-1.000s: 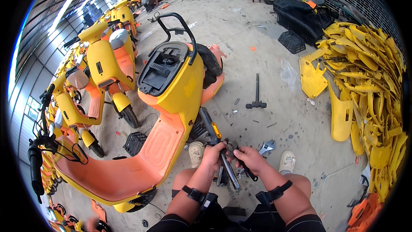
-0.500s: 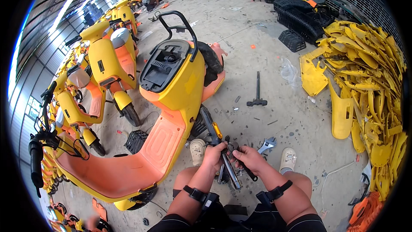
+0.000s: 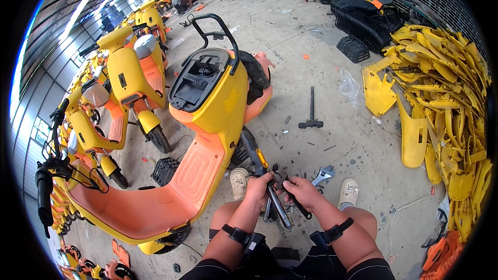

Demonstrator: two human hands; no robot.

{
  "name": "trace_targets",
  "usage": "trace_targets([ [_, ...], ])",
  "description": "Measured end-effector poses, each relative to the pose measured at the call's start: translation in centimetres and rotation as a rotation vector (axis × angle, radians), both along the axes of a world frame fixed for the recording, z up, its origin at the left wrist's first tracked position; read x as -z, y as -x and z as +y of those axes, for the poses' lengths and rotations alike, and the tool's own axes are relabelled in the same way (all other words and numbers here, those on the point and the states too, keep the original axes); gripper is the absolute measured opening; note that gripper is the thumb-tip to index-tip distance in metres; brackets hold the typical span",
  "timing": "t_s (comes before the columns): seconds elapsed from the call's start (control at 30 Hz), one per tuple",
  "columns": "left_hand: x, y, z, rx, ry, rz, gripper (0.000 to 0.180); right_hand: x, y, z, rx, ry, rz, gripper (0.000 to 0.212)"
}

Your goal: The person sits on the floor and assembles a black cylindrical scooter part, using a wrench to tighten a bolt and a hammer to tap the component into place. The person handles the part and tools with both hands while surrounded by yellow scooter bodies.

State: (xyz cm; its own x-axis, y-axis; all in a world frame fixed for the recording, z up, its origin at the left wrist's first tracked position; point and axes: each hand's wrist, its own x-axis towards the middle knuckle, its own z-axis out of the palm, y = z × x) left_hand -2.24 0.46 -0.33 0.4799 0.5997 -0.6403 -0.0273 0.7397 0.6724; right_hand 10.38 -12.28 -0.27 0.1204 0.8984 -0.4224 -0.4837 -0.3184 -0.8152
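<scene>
Both bare forearms are slanting inward from the lower edge, with the hands sitting close together between the knees. The left hand (image 3: 257, 186) is wrapping its fingers around a long, dark and silver metal tube assembly with a yellow strip (image 3: 280, 210), which is lying aslant beside a yellow and orange plastic scooter body (image 3: 232, 105). The right hand (image 3: 302, 191) is gripping a dark metal tool with a black handle (image 3: 303, 209); whether its head is touching the tube, I cannot tell.

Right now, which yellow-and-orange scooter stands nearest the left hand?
The foreground scooter, with its black tray uncovered on top; the other scooters stand farther from the left hand.
</scene>
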Motion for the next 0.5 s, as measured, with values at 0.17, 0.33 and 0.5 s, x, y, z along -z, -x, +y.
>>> trace_targets([
  [0.17, 0.2, -0.1, 0.1, -0.001, -0.001, 0.001, 0.017, 0.0, 0.0, 0.2, 0.006, 0.011, -0.034, 0.024],
  [0.33, -0.2, -0.3, 0.0, -0.008, 0.009, -0.009, 0.017, 0.1, -0.1, 0.3, 0.014, 0.038, -0.066, 0.024],
  [0.5, 1.3, 0.1, 1.1, 0.012, 0.071, -0.104, 0.016, 0.0, -0.6, 0.4, 0.008, 0.021, -0.007, 0.023],
])
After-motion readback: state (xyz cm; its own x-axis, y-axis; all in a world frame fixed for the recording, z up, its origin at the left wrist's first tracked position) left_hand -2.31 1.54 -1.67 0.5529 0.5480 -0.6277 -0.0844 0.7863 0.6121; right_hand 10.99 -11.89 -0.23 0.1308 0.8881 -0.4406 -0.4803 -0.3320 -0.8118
